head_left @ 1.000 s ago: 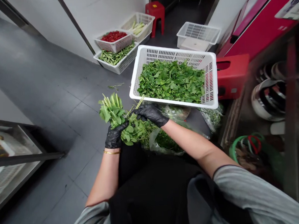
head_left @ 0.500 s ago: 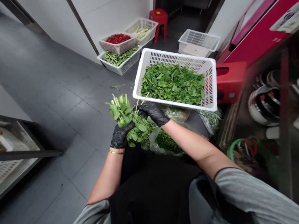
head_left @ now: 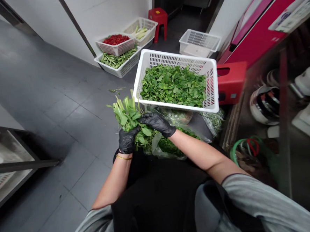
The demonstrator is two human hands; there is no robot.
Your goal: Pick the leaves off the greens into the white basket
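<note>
With the gloved left hand (head_left: 127, 139), holds a bunch of leafy greens (head_left: 125, 113) in closed fingers, cut stems pointing upward; with the gloved right hand (head_left: 158, 124), reaches to the right side of the same bunch, fingers narrow together; cannot tell about any stem pinched between them; has the bunch near the front left corner of the large white basket (head_left: 175, 106), above the grey floor (head_left: 74, 135); in this basket, sees loose leaves (head_left: 174, 86) from left edge almost to right edge; before its front edge, sees a clear plastic bag (head_left: 158, 149) with more greens; beyond its rear left corner, sees red chillies (head_left: 116, 39) in a small basket (head_left: 121, 49).
</note>
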